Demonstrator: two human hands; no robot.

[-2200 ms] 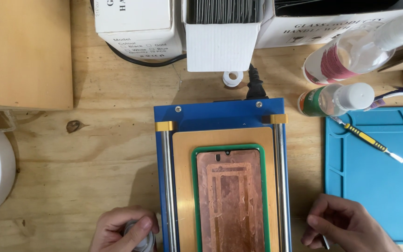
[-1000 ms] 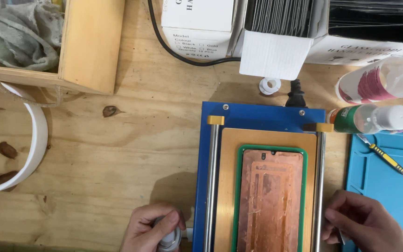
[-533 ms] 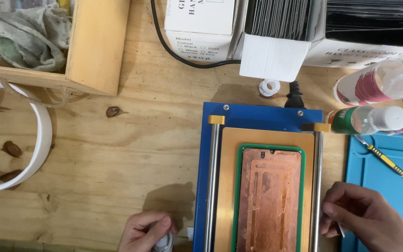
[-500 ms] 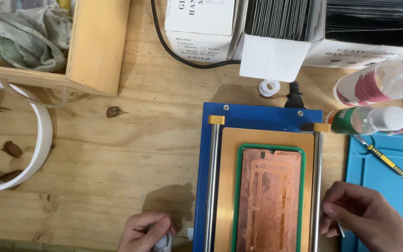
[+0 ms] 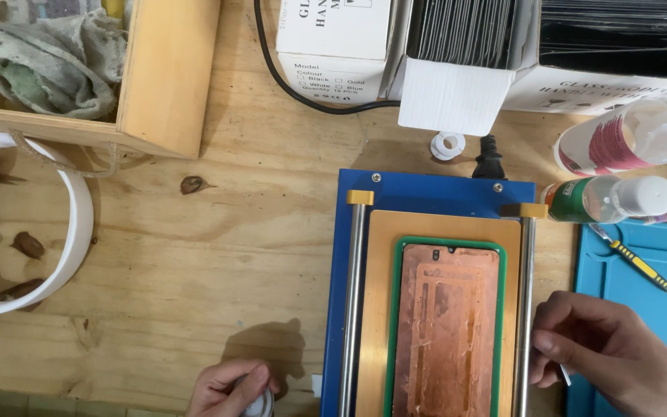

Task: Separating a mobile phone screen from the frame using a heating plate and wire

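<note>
Copper-coloured phone panel (image 5: 448,328) lies in a green frame (image 5: 392,324) on the blue heating station (image 5: 434,193), just left of the right hand (image 5: 607,357), whose fingers (image 5: 561,344) pinch a thin pale tool (image 5: 564,375) against the right steel rail (image 5: 525,309). Beyond them lie a yellow-handled pick (image 5: 642,266) and bottles (image 5: 607,199). The left hand (image 5: 229,388) wraps a small silvery container (image 5: 256,401) at the bench's near edge, with bare plywood (image 5: 218,262) ahead.

Pale plywood workbench (image 5: 218,255) is carrying a blue metal heating plate (image 5: 434,202), a turquoise rubber mat (image 5: 642,262), white cardboard boxes (image 5: 333,38) and a wooden tray (image 5: 165,85).
</note>
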